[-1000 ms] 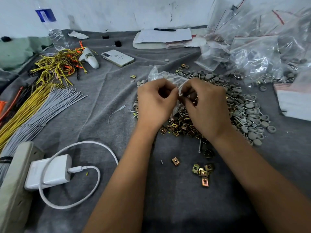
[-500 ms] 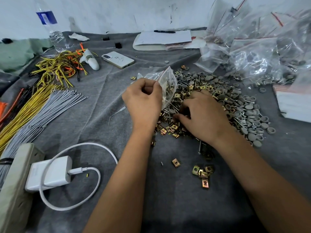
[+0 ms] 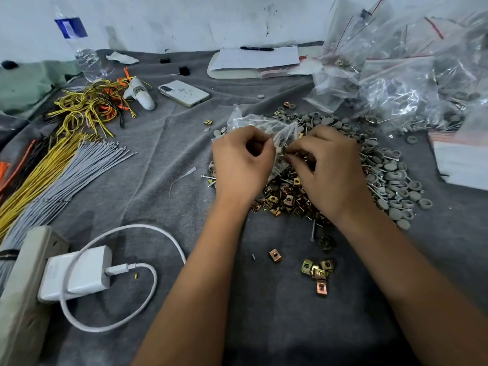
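A small clear plastic bag (image 3: 260, 125) is held above a heap of brass clip nuts (image 3: 284, 199), screws and grey round caps (image 3: 390, 178). My left hand (image 3: 241, 161) grips the bag's near edge with curled fingers. My right hand (image 3: 327, 167) is beside it, its fingertips pinching something small at the bag's mouth; what it pinches is hidden. A few loose clip nuts (image 3: 318, 272) lie nearer to me on the grey cloth (image 3: 169, 165).
Bundles of yellow and grey wires (image 3: 52, 173) lie at the left, with a white charger and cable (image 3: 79, 276) in a power strip. A phone (image 3: 183, 93), a water bottle (image 3: 79, 48), a notepad with pen (image 3: 258, 59) and filled plastic bags (image 3: 401, 83) stand behind.
My right hand has risen from the heap of parts to the bag's mouth. My left hand with the bag has shifted right to meet it.
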`<control>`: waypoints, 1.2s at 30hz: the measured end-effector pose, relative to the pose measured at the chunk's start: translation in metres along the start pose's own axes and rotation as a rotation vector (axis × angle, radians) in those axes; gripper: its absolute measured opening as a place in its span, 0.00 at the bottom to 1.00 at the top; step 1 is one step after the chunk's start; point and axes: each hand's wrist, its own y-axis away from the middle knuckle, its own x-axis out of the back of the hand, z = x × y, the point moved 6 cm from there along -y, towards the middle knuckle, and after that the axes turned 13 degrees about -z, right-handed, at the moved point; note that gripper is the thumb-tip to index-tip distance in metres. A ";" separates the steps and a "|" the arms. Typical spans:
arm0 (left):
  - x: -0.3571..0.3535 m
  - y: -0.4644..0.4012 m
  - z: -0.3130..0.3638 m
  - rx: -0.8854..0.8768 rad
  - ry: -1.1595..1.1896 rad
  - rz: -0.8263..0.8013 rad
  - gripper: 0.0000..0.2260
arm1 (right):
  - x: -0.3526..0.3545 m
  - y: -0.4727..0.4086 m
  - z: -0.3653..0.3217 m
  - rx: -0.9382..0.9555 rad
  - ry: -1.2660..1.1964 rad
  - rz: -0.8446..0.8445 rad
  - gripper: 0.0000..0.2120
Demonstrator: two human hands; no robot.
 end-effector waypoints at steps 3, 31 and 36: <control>-0.003 0.000 0.002 -0.026 -0.011 -0.033 0.05 | -0.001 -0.001 -0.001 0.013 -0.030 0.020 0.10; 0.024 0.003 -0.009 0.137 0.155 0.295 0.06 | -0.032 -0.004 0.004 -0.085 0.289 -0.214 0.07; 0.023 0.004 -0.007 0.107 0.139 0.280 0.09 | -0.008 -0.001 0.015 -0.121 -0.012 -0.046 0.05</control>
